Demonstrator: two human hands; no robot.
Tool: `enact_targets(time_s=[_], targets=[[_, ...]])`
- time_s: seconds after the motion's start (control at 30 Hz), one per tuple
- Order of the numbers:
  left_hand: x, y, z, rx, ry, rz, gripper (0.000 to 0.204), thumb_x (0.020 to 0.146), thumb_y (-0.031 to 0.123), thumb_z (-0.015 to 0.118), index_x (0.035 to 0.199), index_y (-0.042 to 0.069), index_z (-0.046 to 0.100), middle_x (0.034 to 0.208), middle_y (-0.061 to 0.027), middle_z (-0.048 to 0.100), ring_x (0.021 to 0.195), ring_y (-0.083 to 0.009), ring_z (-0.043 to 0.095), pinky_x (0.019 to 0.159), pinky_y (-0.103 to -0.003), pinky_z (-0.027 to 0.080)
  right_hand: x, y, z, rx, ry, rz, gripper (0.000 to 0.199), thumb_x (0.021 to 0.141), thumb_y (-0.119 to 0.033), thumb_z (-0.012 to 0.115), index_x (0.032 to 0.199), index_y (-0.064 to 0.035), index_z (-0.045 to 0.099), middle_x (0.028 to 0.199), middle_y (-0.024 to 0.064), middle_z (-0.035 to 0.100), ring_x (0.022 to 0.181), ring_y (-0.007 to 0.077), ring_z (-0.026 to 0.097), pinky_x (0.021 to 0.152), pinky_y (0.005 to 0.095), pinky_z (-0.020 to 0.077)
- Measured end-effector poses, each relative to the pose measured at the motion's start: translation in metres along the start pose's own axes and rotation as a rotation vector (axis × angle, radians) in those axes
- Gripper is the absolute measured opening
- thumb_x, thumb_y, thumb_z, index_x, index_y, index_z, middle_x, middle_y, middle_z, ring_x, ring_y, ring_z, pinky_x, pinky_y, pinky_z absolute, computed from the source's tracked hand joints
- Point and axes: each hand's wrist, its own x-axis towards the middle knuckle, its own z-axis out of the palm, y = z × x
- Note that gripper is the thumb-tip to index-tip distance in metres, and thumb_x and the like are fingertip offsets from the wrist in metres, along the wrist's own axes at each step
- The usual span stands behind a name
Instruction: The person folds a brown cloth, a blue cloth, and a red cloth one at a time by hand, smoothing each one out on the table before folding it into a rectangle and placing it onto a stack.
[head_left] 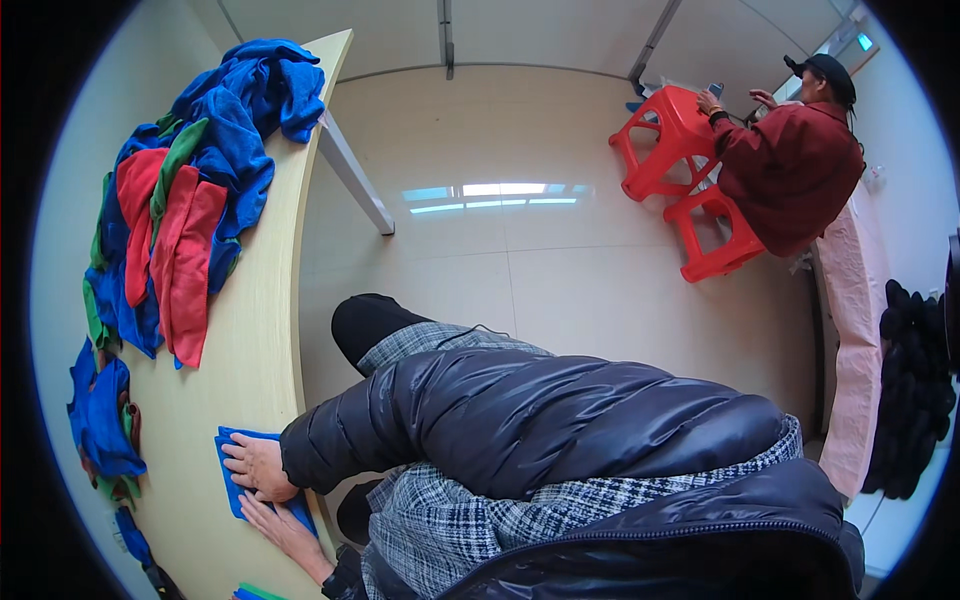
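Under both my hands lies a blue folded cloth (302,512), on the near edge of the pale wooden table (262,300). My right hand (258,466) rests flat on its upper part, fingers stretched out to the left. Just below it, my left hand (284,532) also lies flat, its fingertips close to the right hand and its palm partly over the cloth. Neither hand grips anything. Farther along the table is a loose heap of blue cloths (245,100) mixed with red cloths (180,262) and a few green ones (178,165).
A smaller pile of blue and green cloths (108,415) sits at the table's far side. Blue and green fabric (258,592) shows at the bottom edge. Across the floor, a person in dark red (790,170) is beside red plastic stools (672,135). A metal table leg (355,180) stands beyond.
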Motion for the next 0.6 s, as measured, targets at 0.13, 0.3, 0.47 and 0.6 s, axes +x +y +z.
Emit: enact_targets(time_s=[0.13, 0.3, 0.47, 0.6], targets=[[0.001, 0.000, 0.002, -0.050, 0.022, -0.026, 0.055, 0.108, 0.031, 0.037, 0.152, 0.000, 0.029, 0.159, -0.0185, 0.028, 0.148, -0.0319, 0.025, 0.122, -0.042, 0.017, -0.001, 0.000, 0.003, -0.007, 0.033, 0.004, 0.059, 0.095, -0.045, 0.046, 0.138, -0.0054, 0.055, 0.148, 0.0162, 0.046, 0.145, 0.0354, 0.030, 0.117, 0.0547, 0.0150], [0.005, 0.010, -0.004, -0.051, -0.004, -0.031, 0.055, 0.108, 0.030, 0.038, 0.152, 0.000, 0.028, 0.159, -0.0192, 0.028, 0.148, -0.0318, 0.025, 0.123, -0.042, 0.017, -0.002, 0.007, 0.008, -0.010, 0.062, -0.008, 0.059, 0.092, -0.046, 0.047, 0.134, -0.0062, 0.058, 0.146, 0.0170, 0.048, 0.144, 0.0365, 0.029, 0.115, 0.0569, 0.0151], [-0.001, 0.000, 0.004, -0.075, 0.024, -0.039, 0.055, 0.108, 0.030, 0.038, 0.152, 0.000, 0.029, 0.159, -0.0192, 0.028, 0.148, -0.0319, 0.025, 0.123, -0.043, 0.017, -0.003, -0.001, -0.004, -0.028, -0.025, -0.013, 0.059, 0.096, -0.045, 0.045, 0.139, -0.0065, 0.054, 0.148, 0.0162, 0.046, 0.145, 0.0356, 0.030, 0.117, 0.0550, 0.0150], [0.001, 0.000, 0.006, -0.067, 0.023, -0.026, 0.055, 0.108, 0.030, 0.038, 0.152, 0.000, 0.029, 0.159, -0.0194, 0.028, 0.148, -0.0330, 0.024, 0.122, -0.044, 0.018, -0.004, 0.001, -0.002, -0.034, -0.012, -0.015, 0.060, 0.096, -0.046, 0.044, 0.140, -0.0063, 0.053, 0.150, 0.0165, 0.043, 0.146, 0.0357, 0.027, 0.118, 0.0556, 0.0138]])
